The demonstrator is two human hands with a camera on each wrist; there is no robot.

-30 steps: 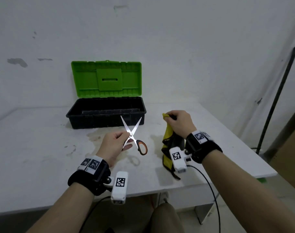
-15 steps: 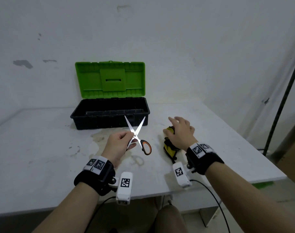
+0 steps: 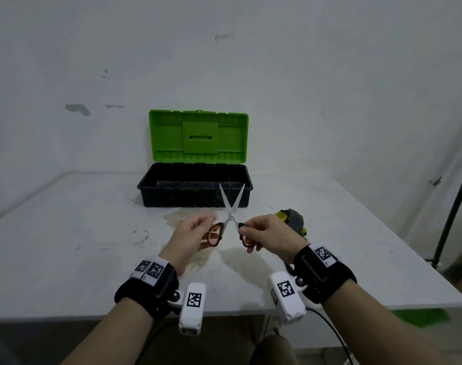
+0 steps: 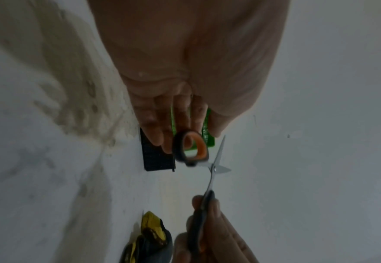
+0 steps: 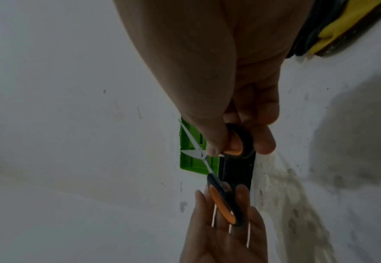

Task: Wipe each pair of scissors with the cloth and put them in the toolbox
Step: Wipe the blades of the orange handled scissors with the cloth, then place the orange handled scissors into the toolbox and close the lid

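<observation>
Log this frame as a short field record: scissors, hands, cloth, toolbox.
scissors: blades open in a V, tips toward the toolbox, held above the table
left hand: holds one orange-lined handle loop
right hand: pinches the other handle loop
cloth: yellow and dark, bunched on the table behind the right hand, not held
toolbox: lid up, black base; contents unclear

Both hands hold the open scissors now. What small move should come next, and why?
Probably bring the two handles together to close the scissors. The blades stand spread above the toolbox, the left hand and right hand each hold one handle, and the cloth lies put down.
</observation>
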